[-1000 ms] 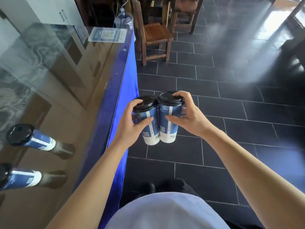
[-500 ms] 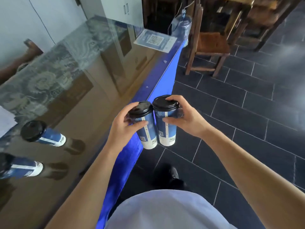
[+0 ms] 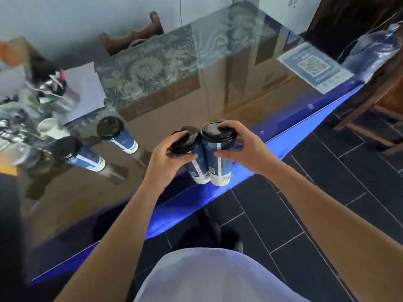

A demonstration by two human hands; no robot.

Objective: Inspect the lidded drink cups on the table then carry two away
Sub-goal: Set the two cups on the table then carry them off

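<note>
I hold two blue paper drink cups with black lids side by side, above the blue edge of the glass-topped table (image 3: 218,99). My left hand (image 3: 169,159) grips the left cup (image 3: 197,163) just under its lid. My right hand (image 3: 238,149) wraps the right cup (image 3: 219,166), fingers over the lid rim. Both cups are upright and touch each other. Two more lidded cups stand on the glass to the left: one nearer the middle (image 3: 117,134), one further left (image 3: 80,154).
Clutter of bags, papers and a white cup (image 3: 51,127) fills the table's left end. A QR-code card (image 3: 314,67) lies at the far right of the table. A water bottle (image 3: 370,51) and a wooden chair (image 3: 375,101) stand beyond it. Dark tiled floor (image 3: 316,192) lies to the right.
The view has swung left toward the table; the two held cups now hang over the table's edge instead of the floor. My grip on both is unchanged.
</note>
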